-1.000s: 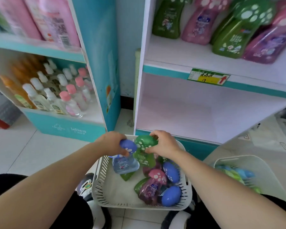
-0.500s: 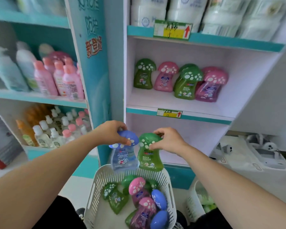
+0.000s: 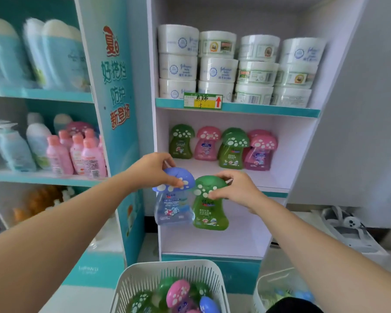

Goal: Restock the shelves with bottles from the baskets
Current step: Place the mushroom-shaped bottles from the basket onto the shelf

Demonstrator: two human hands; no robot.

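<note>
Blue bottle (image 3: 173, 206) 1, left hand (image 3: 151, 170) | green bottle (image 3: 209, 213) 1, right hand (image 3: 237, 188)

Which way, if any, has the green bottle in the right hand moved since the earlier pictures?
Yes. The green bottle rose out of the white basket; the right hand now holds it level with the shelf edge.

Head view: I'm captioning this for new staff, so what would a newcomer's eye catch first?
First, the two mushroom-capped bottles held up mid-frame: a blue bottle pinched by the left hand, a green bottle by the right hand. Behind them, matching green and pink bottles line the middle shelf, with stacked white tubs above.
</note>
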